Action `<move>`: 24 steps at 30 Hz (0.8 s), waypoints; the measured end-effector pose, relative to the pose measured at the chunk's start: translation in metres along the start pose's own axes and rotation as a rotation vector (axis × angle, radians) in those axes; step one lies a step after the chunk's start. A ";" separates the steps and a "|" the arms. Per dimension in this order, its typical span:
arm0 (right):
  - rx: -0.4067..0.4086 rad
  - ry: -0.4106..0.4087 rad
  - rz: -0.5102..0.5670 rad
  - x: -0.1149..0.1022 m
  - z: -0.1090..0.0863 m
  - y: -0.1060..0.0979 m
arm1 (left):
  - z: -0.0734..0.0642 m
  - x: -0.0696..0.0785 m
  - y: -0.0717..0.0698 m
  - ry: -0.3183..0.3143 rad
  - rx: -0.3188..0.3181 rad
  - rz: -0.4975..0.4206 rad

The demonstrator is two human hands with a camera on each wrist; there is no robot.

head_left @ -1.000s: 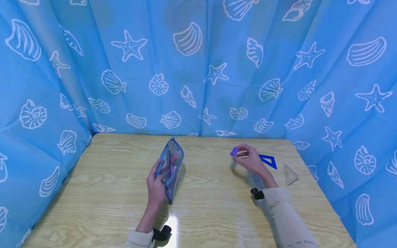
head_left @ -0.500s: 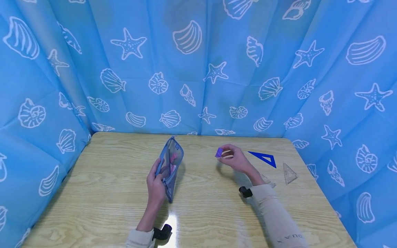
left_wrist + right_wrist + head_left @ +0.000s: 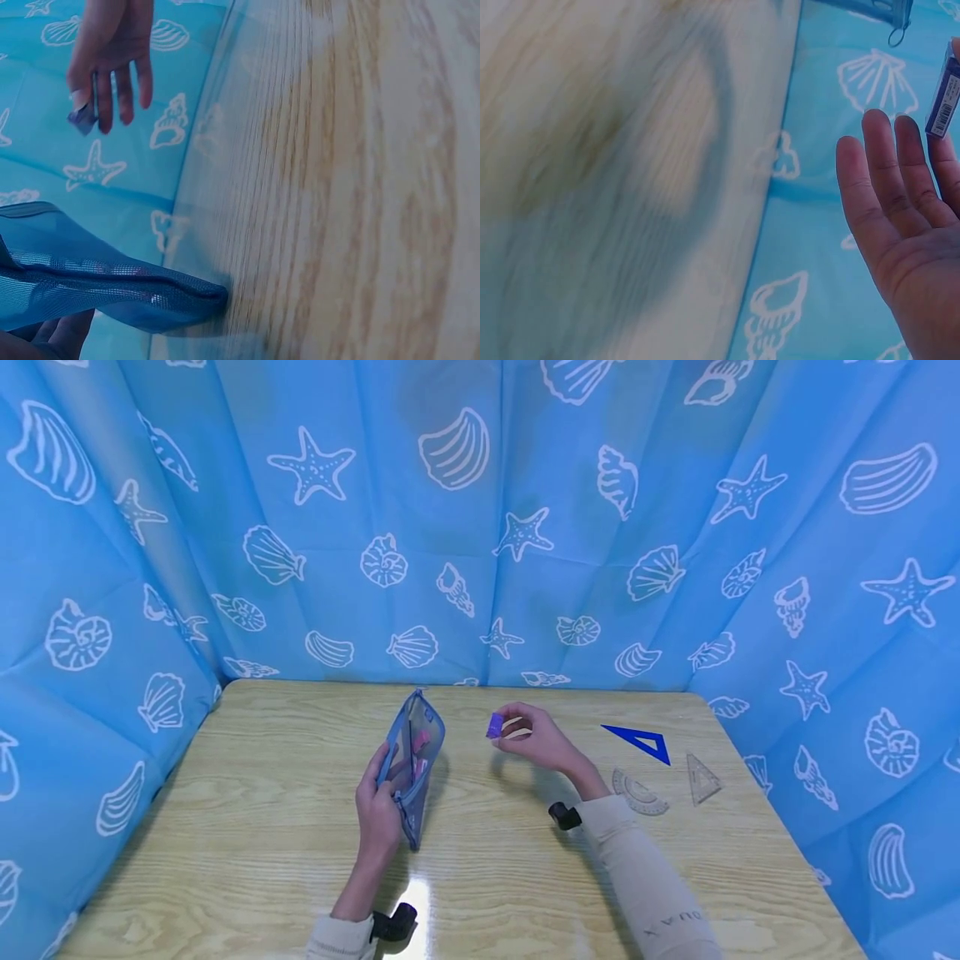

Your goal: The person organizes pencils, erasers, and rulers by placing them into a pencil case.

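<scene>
My left hand (image 3: 378,814) grips the side of a blue mesh zip pencil pouch (image 3: 432,727) and holds its mouth apart. Pink items (image 3: 421,742) show inside the pouch. In the left wrist view the zipped edge of the pouch (image 3: 161,289) lies across the fingers. My right hand (image 3: 540,742) pinches a small purple eraser (image 3: 495,725) between thumb and fingertips, above the table to the right of the pouch. The right wrist view shows a barcode label on the eraser (image 3: 943,105), with the other fingers of that hand spread out straight.
On the wooden table (image 3: 262,827), right of my right hand, lie a blue set square (image 3: 658,750), a clear protractor (image 3: 637,793) and a clear set square (image 3: 702,779). A blue shell-print curtain (image 3: 465,527) stands behind and along both sides.
My right hand has moved left with the eraser, closer to the pouch, uncovering the blue set square and the protractor. My left hand and the pouch have stayed in place.
</scene>
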State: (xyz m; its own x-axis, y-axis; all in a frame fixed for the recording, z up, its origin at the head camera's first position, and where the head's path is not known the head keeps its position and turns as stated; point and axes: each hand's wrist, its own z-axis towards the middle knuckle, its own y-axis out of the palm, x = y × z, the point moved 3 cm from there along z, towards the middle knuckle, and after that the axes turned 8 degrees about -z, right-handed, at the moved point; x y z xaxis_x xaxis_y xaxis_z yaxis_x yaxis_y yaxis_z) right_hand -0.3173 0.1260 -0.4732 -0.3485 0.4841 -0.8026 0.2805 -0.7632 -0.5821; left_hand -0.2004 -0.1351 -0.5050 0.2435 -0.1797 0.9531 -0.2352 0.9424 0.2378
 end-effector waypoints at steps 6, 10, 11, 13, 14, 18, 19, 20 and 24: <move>-0.016 -0.037 0.014 -0.014 0.008 0.007 | 0.000 -0.001 0.000 -0.005 -0.006 -0.001; -0.021 -0.051 0.007 -0.020 0.012 0.012 | -0.001 -0.002 0.000 -0.005 -0.004 0.000; -0.022 -0.055 0.005 -0.022 0.013 0.013 | -0.001 -0.002 0.000 -0.005 -0.004 0.000; -0.025 -0.059 0.004 -0.025 0.015 0.014 | -0.001 -0.002 0.000 -0.002 -0.005 0.001; -0.026 -0.059 0.008 -0.026 0.015 0.015 | -0.001 -0.001 0.000 -0.001 -0.006 0.003; -0.037 -0.052 0.017 -0.031 0.018 0.018 | -0.001 -0.001 0.001 0.003 -0.006 0.019; -0.040 -0.053 0.020 -0.032 0.019 0.018 | -0.001 0.000 0.001 0.004 -0.007 0.021; -0.042 -0.055 0.017 -0.033 0.019 0.019 | -0.001 0.000 0.001 0.004 -0.006 0.021; -0.043 -0.069 0.011 -0.039 0.022 0.020 | 0.000 -0.001 0.001 0.002 -0.006 0.014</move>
State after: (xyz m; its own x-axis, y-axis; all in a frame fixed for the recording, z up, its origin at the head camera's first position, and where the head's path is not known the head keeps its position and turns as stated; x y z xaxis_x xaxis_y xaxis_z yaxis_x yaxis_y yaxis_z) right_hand -0.3178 0.0825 -0.4511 -0.4056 0.4439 -0.7991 0.3227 -0.7484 -0.5795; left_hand -0.2005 -0.1338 -0.5053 0.2422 -0.1660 0.9559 -0.2328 0.9465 0.2233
